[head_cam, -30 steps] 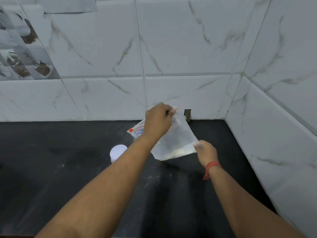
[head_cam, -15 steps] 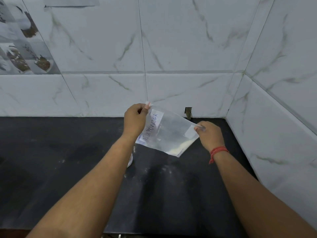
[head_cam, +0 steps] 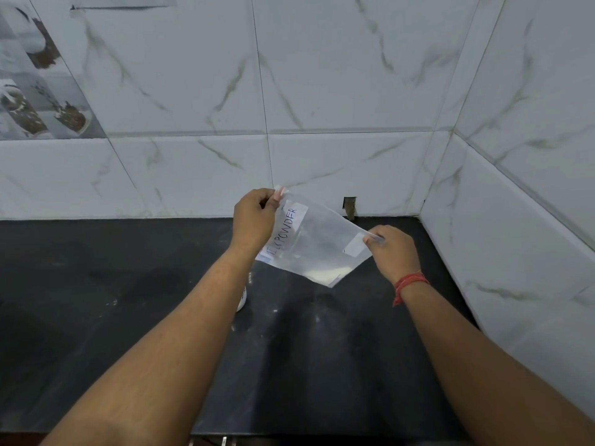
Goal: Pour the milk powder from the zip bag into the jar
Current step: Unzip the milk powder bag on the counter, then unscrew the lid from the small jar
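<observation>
Between both hands, zip bag (head_cam: 317, 243) pinched at corners (powder low)

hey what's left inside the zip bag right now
A small heap of white milk powder sits in the lowest corner of the clear zip bag; the rest looks empty. The left hand covers the bag's left edge, so nothing shows there.

Clear zip bag (head_cam: 322, 246), black counter (head_cam: 96, 300), white grey-veined marble tiles (head_cam: 338, 75).

Bare forearms, no sleeves; red thread band (head_cam: 409, 282) on rt wrist.
</observation>
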